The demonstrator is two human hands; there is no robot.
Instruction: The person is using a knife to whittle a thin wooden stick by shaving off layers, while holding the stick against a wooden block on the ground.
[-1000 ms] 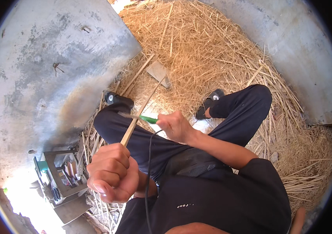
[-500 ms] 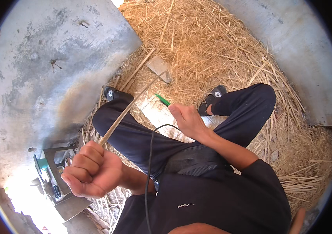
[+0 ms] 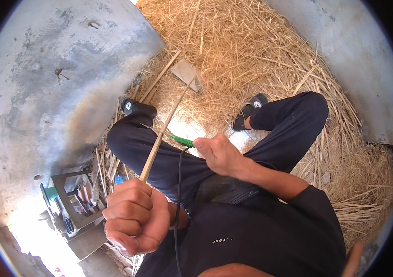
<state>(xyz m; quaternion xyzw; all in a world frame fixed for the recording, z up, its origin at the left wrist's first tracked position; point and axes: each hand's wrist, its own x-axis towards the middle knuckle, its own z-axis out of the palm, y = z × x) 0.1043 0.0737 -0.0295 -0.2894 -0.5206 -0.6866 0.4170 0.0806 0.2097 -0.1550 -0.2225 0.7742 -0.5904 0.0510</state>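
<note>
The green-handled knife, clasped in the right grip, now crosses the wooden strip again (left grip clenched round it).

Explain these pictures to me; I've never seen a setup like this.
There is no machine here, just a seated person using two bare hands. Every picture looks down from the left one of two fisheye cameras worn on the head; that wide lens gives the round, dark-edged view and bends straight edges.

The left hand is closed around the near end of a pale wooden strip. The right hand grips a green-handled knife, its thin blade crossing the strip; whether they touch, I can't tell.

Golden straw-like shavings cover much of the floor, with a flat slab among them. At lower left stands an open box of small items.
</note>
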